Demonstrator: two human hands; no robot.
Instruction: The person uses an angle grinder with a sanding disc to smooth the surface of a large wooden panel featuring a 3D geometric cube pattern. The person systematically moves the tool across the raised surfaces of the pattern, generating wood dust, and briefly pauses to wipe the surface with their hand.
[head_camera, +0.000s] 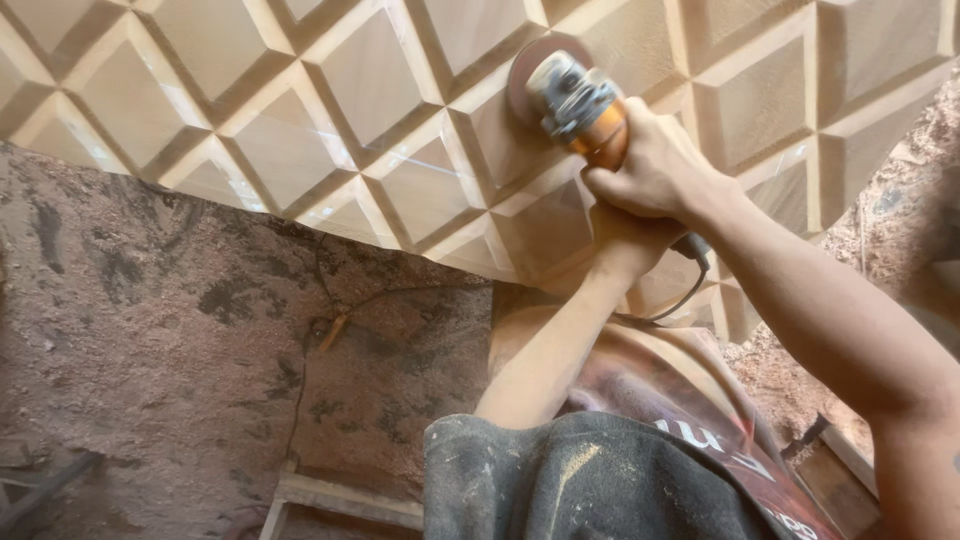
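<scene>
Both hands grip an orange angle grinder against a carved wooden panel.

The right hand (650, 165), upper right of centre, is closed tight around the orange body of the angle grinder (585, 110); the left hand (622, 245) sits just below it, fingers wrapped shut on the tool's rear end, mostly hidden behind the right. The grinder's round sanding disc (530, 65) lies flat against the wooden panel (370, 80), which fills the top of the frame with raised diamond-shaped facets. A dark power cord (690, 290) loops down from the tool beneath the right wrist. Sawdust-covered floor (150, 330) spreads across the lower left, and a dusty dark cloth (580, 480) covers the person's lap at the bottom centre.
</scene>
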